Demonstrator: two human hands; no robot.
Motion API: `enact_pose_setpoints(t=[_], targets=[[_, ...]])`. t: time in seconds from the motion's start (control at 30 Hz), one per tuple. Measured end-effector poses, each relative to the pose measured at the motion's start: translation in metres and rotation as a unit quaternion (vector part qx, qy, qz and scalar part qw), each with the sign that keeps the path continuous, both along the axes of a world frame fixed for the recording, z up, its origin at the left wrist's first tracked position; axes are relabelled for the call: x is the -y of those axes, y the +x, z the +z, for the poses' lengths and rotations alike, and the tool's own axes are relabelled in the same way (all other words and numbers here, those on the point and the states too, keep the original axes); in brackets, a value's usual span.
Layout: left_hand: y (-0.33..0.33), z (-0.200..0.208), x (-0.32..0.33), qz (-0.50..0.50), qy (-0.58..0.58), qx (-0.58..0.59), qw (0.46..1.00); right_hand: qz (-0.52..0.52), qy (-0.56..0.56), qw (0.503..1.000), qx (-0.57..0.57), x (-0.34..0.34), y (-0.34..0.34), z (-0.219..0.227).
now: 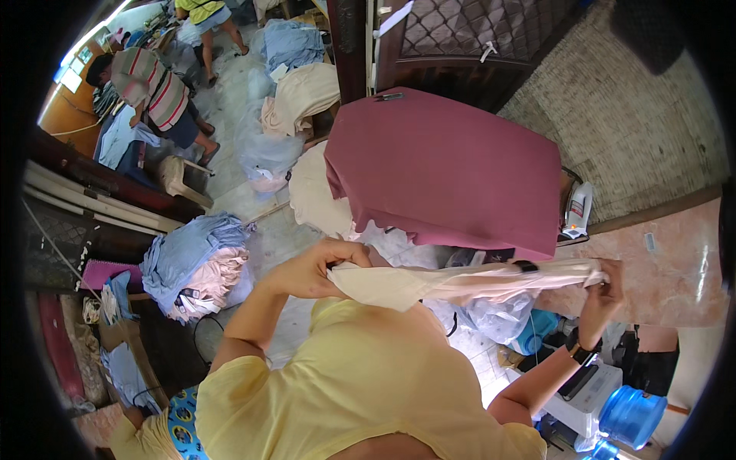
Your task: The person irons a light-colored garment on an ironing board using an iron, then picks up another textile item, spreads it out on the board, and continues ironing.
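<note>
A pale cream and pinkish piece of fabric [460, 282] is stretched nearly level in front of my chest. My left hand [318, 267] is closed on its wider left end, and my right hand [607, 285] pinches the narrow right end. The fabric looks like part of a garment, but its exact kind does not show. A small dark patch or object [527, 266] sits at its upper edge. Just beyond the fabric lies an ironing board with a maroon cover [452, 169]. A white iron [578, 208] stands at the board's right end, near my right hand.
Small thread snips [389, 97] lie on the board's far edge. To the left rises a pile of blue and pink garments [201, 257]. More cloth heaps [307, 96] cover the floor beyond. One person in a striped shirt [153, 88] bends at far left. Blue water bottles [632, 416] stand lower right.
</note>
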State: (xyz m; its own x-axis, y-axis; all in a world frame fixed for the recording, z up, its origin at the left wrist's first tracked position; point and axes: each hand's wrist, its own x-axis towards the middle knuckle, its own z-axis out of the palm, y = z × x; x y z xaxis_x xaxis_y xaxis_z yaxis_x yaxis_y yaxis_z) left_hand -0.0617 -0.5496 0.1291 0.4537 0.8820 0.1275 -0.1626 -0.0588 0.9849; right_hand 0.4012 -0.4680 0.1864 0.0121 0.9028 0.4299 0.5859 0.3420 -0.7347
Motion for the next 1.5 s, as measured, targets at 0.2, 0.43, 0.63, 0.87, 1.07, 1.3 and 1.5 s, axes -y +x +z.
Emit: enact_pose_setpoints(t=[0.2, 0.43, 0.63, 0.87, 1.07, 1.3, 1.5], targets=[[0.054, 0.057, -0.065, 0.125, 0.094, -0.124, 0.980, 0.010, 0.114, 0.993, 0.031, -0.142, 0.039, 0.033], [0.040, -0.003, -0.281, 0.314, 0.184, -0.236, 0.901, 0.002, 0.339, 0.923, 0.184, -0.390, -0.017, -0.008], [0.013, -0.118, -0.322, 0.450, 0.296, -0.466, 0.702, 0.097, 0.166, 0.967, 0.166, -0.352, -0.041, -0.131], [0.082, -0.252, -0.197, 0.275, 0.261, -0.373, 0.847, 0.079, -0.230, 0.956, 0.164, -0.251, 0.108, -0.315], [0.114, -0.266, -0.154, 0.252, 0.191, -0.467, 0.826, -0.106, -0.271, 0.918, 0.269, -0.168, 0.110, -0.360], [0.090, -0.293, -0.175, 0.257, 0.019, -0.325, 0.910, -0.044, -0.223, 0.969, 0.095, -0.216, 0.115, -0.397], [0.061, -0.226, -0.246, 0.465, 0.028, -0.351, 0.812, 0.003, -0.110, 0.988, 0.106, -0.378, 0.089, -0.295]])
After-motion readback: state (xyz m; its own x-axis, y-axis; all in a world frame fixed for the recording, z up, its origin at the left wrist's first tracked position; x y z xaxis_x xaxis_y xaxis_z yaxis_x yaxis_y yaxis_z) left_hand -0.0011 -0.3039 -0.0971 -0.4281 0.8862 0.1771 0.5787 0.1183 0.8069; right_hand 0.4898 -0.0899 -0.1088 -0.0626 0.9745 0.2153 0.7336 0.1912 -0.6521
